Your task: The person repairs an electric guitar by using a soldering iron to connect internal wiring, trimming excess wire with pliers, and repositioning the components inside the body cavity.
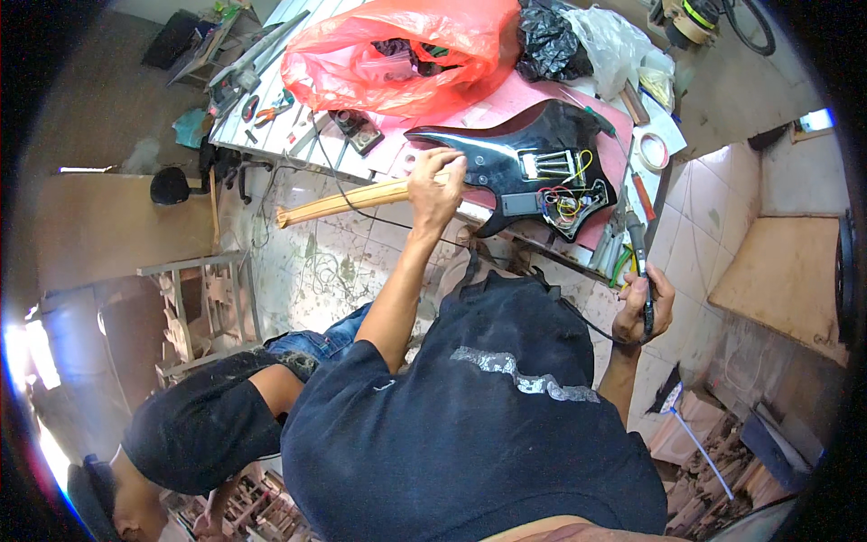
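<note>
A black electric guitar [506,144] lies face down on the bench, its pale wooden neck [352,200] reaching out past the edge to the left. My left hand [436,185] grips it where the neck meets the body, fingers curled. In my right hand [645,307], near the bench's right corner, is a soldering iron [638,239] with a black handle, its tip end pointing away from me. The open cavity of the guitar shows loose coloured wires [569,206]. Beside them sit a dark rectangular box [519,204] and a spring recess [549,165].
Behind the guitar a red plastic bag [325,68] and a black bag [546,45] cover the bench. A tape roll [651,151] and red-handled screwdriver [643,197] lie right; pliers [271,113] left. A cable crosses the neck. Another person [208,425] bends at lower left.
</note>
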